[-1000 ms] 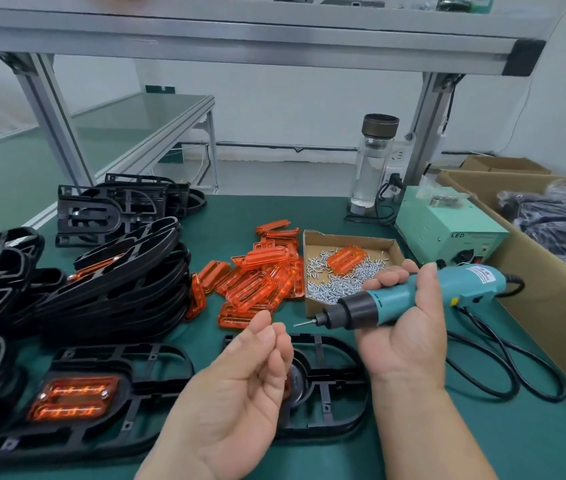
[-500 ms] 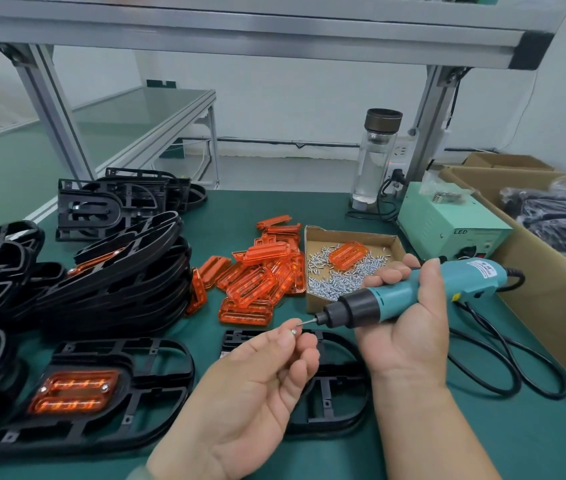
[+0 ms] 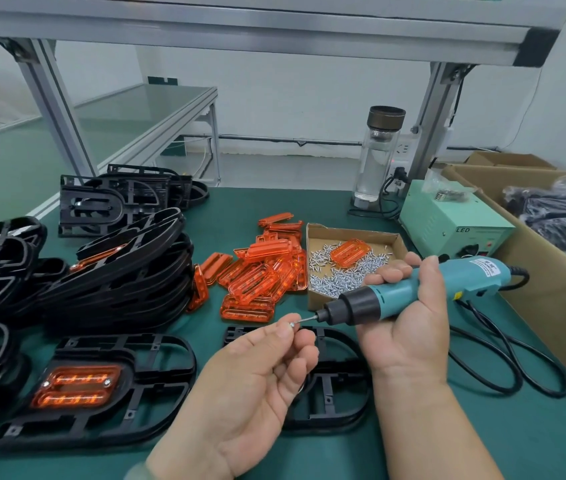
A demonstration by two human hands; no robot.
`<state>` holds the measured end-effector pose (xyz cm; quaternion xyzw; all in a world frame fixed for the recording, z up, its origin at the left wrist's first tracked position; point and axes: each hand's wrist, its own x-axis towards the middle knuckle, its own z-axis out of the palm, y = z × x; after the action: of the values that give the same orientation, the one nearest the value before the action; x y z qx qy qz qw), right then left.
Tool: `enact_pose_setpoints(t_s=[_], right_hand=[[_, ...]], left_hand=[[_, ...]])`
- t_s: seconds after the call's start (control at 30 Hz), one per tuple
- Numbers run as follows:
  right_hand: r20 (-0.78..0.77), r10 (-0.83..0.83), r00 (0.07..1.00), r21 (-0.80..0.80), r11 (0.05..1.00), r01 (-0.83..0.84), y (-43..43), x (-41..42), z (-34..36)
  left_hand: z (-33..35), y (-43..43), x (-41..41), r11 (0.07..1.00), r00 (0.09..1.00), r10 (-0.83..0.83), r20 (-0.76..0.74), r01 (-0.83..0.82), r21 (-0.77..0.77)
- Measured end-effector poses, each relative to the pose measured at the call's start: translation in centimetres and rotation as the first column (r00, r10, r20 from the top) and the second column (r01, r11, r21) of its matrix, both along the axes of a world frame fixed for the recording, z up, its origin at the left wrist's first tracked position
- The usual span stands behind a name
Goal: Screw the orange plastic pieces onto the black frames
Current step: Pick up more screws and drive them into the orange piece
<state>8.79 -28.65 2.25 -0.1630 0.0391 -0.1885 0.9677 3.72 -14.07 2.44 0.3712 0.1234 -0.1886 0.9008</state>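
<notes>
**Screw Meeting the Driver Bit Above a Bare Black Frame**

The left hand [image 3: 250, 382] is lying palm up, with thumb and forefinger pinching a small silver screw [image 3: 291, 324] and the other fingers curling loosely. The screw's head is touching the thin bit of a teal electric screwdriver with a black nose [image 3: 378, 301]. The right hand [image 3: 409, 327] is gripping this tool, fingers wrapping over the barrel. A white label on the tool's rear is too blurred to read.

Directly beneath both hands, an oval black plastic frame [image 3: 337, 386] is lying flat on the green table mat [image 3: 482, 427]. Just left of the left hand, a second black frame [image 3: 157, 362] is carrying an orange ribbed plastic piece [image 3: 77, 386] with a screw showing at two corners.

Beyond the hands, a loose pile of orange plastic pieces [image 3: 260, 271] is lying beside a shallow cardboard tray [image 3: 319, 233] of silver screws [image 3: 337, 275]. Behind the right hand, a pale green power box [image 3: 454, 220] is showing the word "LED". Farther left, a stack of black frames [image 3: 118, 271] is leaning.
</notes>
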Motion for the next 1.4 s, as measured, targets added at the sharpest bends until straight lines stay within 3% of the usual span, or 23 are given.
enact_pose_setpoints(t_s=[0.47,0.7,1.0,1.2,1.4], right_hand=[[-0.003,-0.025,1.0,-0.025,0.999,0.025,0.2,0.0,0.1],[0.019,-0.04,0.999,-0.06,0.997,0.041,0.4,-0.1,0.0],[0.027,-0.049,0.998,-0.083,0.995,0.051,0.5,0.0,-0.2],[0.023,-0.049,0.999,-0.091,0.995,0.051,0.7,0.0,-0.2],[0.011,-0.038,0.999,-0.071,0.997,0.039,1.0,-0.2,-0.2]], left_hand=[[-0.2,-0.2,0.0,0.973,0.989,0.077,0.129,-0.102,0.205],[-0.4,-0.1,0.4,0.779,0.945,0.046,0.324,-0.237,0.58],[-0.1,0.9,0.9,0.53,0.878,-0.155,0.454,-0.314,0.788],[-0.3,1.2,1.0,0.436,0.855,-0.23,0.464,-0.336,0.835],[-0.3,1.5,1.2,0.475,0.853,-0.229,0.469,-0.323,0.819]])
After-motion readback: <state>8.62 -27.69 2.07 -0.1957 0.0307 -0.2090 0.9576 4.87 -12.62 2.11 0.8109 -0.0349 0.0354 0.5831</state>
